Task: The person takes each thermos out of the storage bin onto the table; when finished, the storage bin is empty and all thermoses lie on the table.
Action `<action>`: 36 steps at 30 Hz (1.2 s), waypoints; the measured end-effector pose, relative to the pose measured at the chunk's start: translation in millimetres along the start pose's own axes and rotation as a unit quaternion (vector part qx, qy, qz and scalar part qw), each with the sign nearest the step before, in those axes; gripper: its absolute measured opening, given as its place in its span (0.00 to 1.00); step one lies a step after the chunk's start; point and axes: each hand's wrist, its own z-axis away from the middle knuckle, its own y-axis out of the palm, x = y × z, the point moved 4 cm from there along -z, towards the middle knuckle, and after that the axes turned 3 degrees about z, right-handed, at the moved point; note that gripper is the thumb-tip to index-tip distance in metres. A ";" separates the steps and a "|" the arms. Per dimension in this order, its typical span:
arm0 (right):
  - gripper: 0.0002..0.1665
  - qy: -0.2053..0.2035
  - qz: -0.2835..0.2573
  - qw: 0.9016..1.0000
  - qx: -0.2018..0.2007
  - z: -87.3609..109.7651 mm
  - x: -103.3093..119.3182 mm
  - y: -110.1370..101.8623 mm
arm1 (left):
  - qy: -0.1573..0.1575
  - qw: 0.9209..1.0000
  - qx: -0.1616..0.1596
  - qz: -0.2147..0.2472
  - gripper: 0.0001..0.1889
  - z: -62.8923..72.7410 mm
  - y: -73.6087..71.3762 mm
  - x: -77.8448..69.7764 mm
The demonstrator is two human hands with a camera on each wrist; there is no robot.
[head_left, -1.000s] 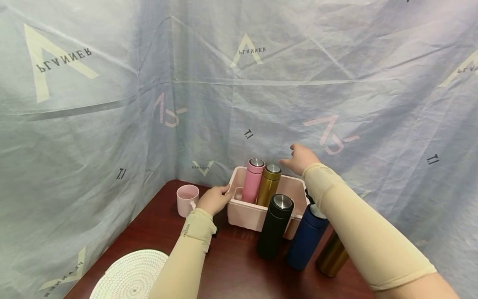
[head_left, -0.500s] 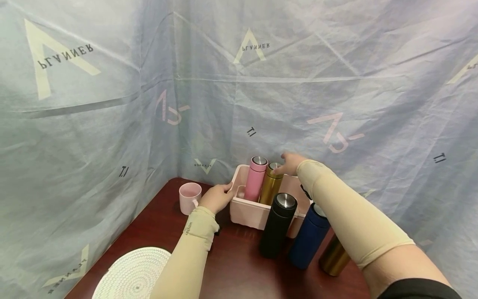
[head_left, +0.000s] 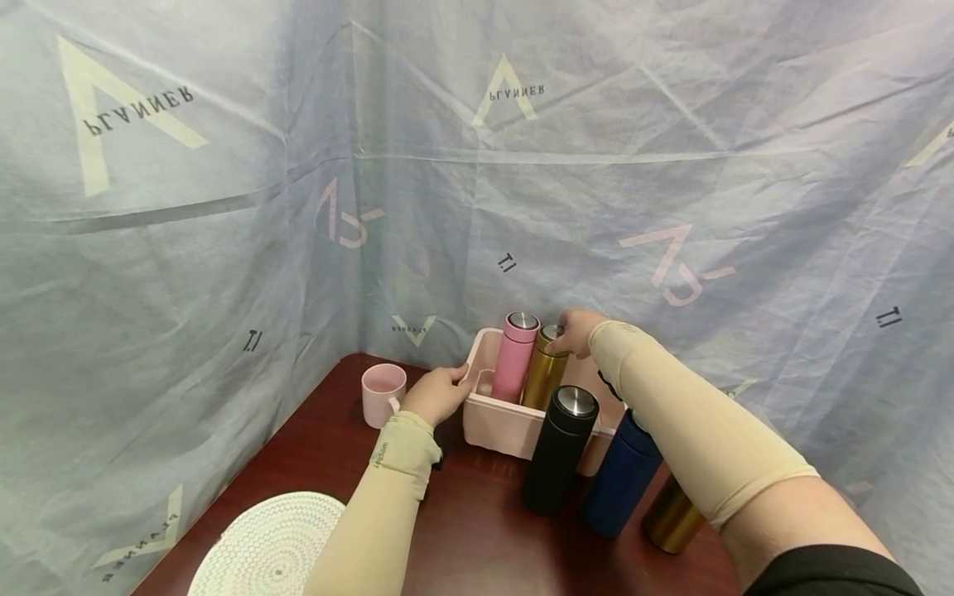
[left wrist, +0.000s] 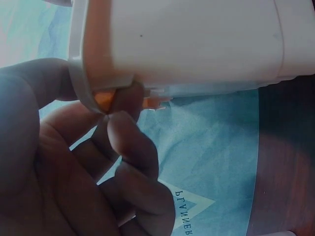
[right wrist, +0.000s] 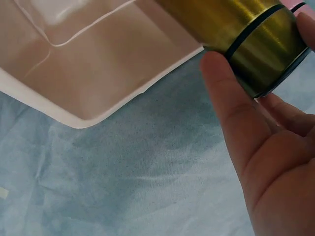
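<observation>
A pale pink bin (head_left: pixel 495 429) stands at the back of the dark red table, and inside it are a pink thermos (head_left: pixel 514 368) and a gold thermos (head_left: pixel 546 379), both upright with steel-topped lids. My left hand (head_left: pixel 435 397) grips the bin's left end; in the left wrist view the thumb and curled fingers (left wrist: pixel 133 142) are at its rim. With my right hand (head_left: pixel 581 333) I hold the gold thermos by its cap, fingers on either side of it in the right wrist view, where its body (right wrist: pixel 221 22) slants over the bin's rim.
In front of the bin stand a black thermos (head_left: pixel 559 455), a blue thermos (head_left: pixel 620 480) and a bronze one (head_left: pixel 673 517) partly behind my right sleeve. Left of the bin is a pink mug (head_left: pixel 378 401). A round white woven mat (head_left: pixel 276 542) lies at front left. Grey cloth hangs behind.
My right hand has come left and down from above the bin's right side to the gold thermos and taken its cap. The left hand keeps its hold on the bin.
</observation>
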 end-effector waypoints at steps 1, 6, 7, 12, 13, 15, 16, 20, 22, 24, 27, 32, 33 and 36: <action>0.31 -0.001 0.002 1.000 -0.003 1.0 0.4 0.3 | -0.001 1.000 0.001 0.000 0.27 0.1 0.7 0.1; 0.30 -0.008 0.022 1.000 -0.014 7.1 2.5 -1.7 | -0.007 1.000 0.002 -0.004 0.28 0.9 2.9 0.0; 0.31 -0.010 0.025 1.000 -0.015 8.3 2.6 -2.9 | -0.006 1.000 0.002 -0.004 0.28 0.7 2.9 -0.2; 0.34 -0.016 0.030 0.999 -0.039 15.3 1.9 -15.7 | 0.000 1.000 -0.003 0.004 0.27 1.5 1.1 -3.0; 0.32 -0.017 0.027 0.999 -0.044 16.8 1.3 -18.8 | 0.000 1.000 -0.004 0.006 0.27 1.6 0.6 -3.4; 0.29 -0.023 0.026 0.998 -0.051 20.5 1.4 -25.3 | -0.001 1.000 -0.004 0.005 0.27 2.0 0.3 -3.8; 0.28 -0.027 0.029 0.998 -0.058 22.7 1.6 -28.9 | -0.003 1.000 -0.004 0.004 0.27 2.1 0.4 -3.6; 0.26 -0.038 0.046 0.995 -0.081 32.5 3.0 -41.9 | -0.002 1.000 -0.003 0.000 0.27 1.5 1.4 -1.7; 0.27 -0.039 0.052 0.993 -0.097 39.0 5.2 -48.9 | -0.004 1.000 -0.003 0.001 0.27 1.0 1.7 -0.7; 0.28 -0.036 0.049 0.992 -0.108 46.5 8.5 -55.9 | -0.003 1.000 -0.003 0.002 0.27 0.9 1.7 -0.2; 0.30 -0.030 0.038 0.992 -0.116 58.1 13.6 -66.6 | -0.004 1.000 -0.002 0.002 0.27 0.5 1.7 0.9; 0.37 -0.027 0.021 0.991 -0.129 74.7 16.3 -81.6 | -0.009 1.000 0.000 0.001 0.29 -0.6 2.4 2.6; 0.39 -0.028 0.018 0.991 -0.131 78.2 16.7 -84.4 | -0.011 1.000 0.000 0.001 0.29 -1.0 2.6 2.7; 0.41 -0.024 0.010 0.990 -0.137 87.9 16.3 -92.9 | -0.009 1.000 -0.001 0.002 0.29 -0.8 2.7 1.8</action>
